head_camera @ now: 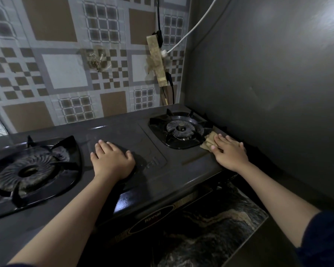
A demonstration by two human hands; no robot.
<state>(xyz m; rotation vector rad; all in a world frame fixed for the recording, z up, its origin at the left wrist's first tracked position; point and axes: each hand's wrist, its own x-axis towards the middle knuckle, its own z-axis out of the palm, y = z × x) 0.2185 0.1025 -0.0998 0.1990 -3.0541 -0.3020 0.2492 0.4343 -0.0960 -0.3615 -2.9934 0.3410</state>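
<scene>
The right hand point(229, 153) presses flat, fingers straight, on the cloth point(208, 141) at the stove's point(123, 132) right edge, just beside the burner point(181, 130), while the left hand point(112, 160), flat and holding nothing, rests mid-stove, well apart.

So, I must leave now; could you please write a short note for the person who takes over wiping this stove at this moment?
Left hand: open, flat on the stove top between the two burners, holding nothing.
Right hand: flat, pressing the beige cloth onto the stove's right edge, beside the right burner.
Done: cannot tell which parts are already wiped.
Left: probably the middle and around the left burner.
</scene>
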